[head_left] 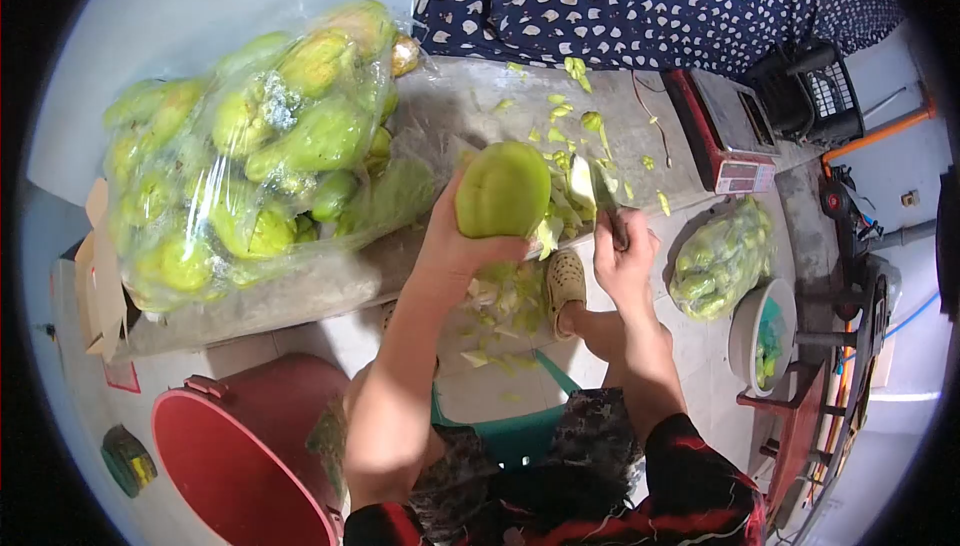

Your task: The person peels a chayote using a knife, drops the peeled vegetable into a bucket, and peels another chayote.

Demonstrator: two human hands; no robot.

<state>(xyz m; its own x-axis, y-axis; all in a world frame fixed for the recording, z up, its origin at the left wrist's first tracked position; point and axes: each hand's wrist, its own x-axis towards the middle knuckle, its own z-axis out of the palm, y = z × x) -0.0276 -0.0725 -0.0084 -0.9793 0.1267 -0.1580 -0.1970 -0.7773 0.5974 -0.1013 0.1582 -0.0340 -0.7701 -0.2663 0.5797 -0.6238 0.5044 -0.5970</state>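
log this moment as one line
left hand: holds green papaya | right hand: holds knife, blade apart from papaya | peelings: on concrete ledge and floor

Worn: black short-sleeved shirt (575,521) printed with red patches and thin, pale, jagged lightning-like lines; red streaks also on right sleeve (690,461). Pixelated camouflage shorts (600,431), mottled grey and black. Footwear: beige clog (566,279) on right foot, rounded toe, small round holes in upper.
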